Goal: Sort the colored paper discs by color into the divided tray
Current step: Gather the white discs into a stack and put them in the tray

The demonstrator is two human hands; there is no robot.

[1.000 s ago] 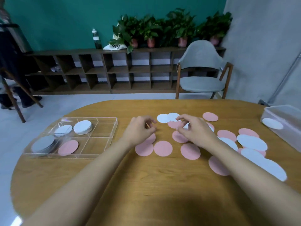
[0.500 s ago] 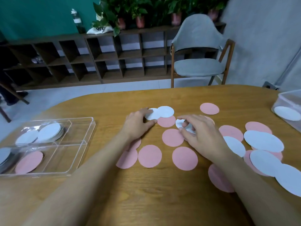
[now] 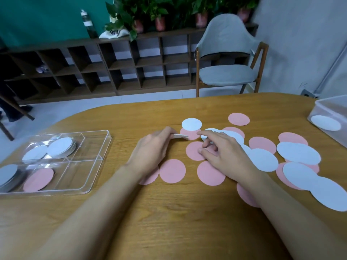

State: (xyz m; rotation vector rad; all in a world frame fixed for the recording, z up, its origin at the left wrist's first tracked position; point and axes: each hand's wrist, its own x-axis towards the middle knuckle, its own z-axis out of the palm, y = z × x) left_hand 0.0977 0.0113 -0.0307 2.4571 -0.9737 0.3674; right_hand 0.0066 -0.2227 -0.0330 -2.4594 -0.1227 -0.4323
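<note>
Several pink and white paper discs lie scattered over the wooden table [image 3: 169, 222]. My left hand [image 3: 152, 151] pinches a white disc [image 3: 180, 136], lifted edge-on just above the table. My right hand [image 3: 225, 152] hovers with curled fingers over a pink disc [image 3: 193, 152], fingertips touching a white disc [image 3: 205, 136]. The clear divided tray [image 3: 90, 175] sits at the left. It holds white stacks [image 3: 60, 147] in its far compartments, a grey stack [image 3: 7, 173] and a single pink disc [image 3: 38, 179] in the near ones.
A clear plastic box [image 3: 330, 113] with one white disc inside stands at the table's right edge. A grey chair [image 3: 227, 72] and a low dark shelf [image 3: 112, 62] with plants are beyond the table. White discs [image 3: 298, 152] overlap pink ones at right.
My left hand has lifted a white disc off the table by its edge. My right hand slid slightly toward the white disc near it. The camera tilted down and left.
</note>
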